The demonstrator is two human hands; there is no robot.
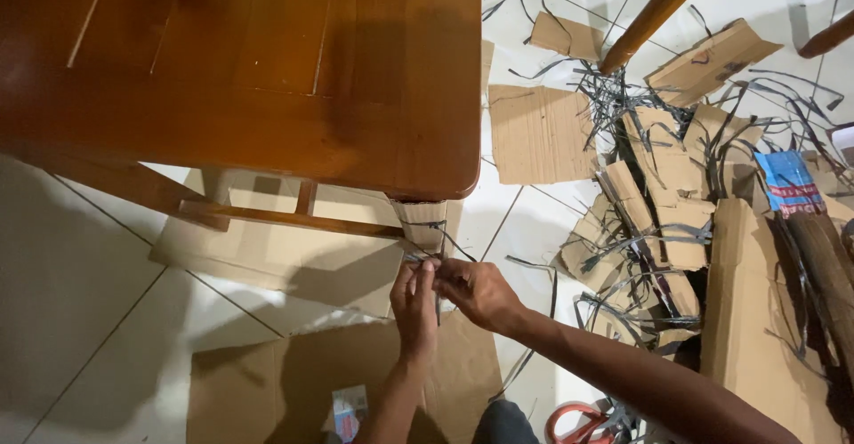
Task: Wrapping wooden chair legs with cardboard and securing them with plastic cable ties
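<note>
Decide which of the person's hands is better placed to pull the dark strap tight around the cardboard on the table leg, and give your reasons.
Probably the right hand: it grips the dark strap from the side, with open floor behind it. The left hand pinches the strap beneath the cardboard wrap, so it is better placed to hold.

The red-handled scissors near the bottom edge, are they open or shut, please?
Cannot tell: only the scissors' red handle loops show beside the right forearm; the blades are hidden.
</note>
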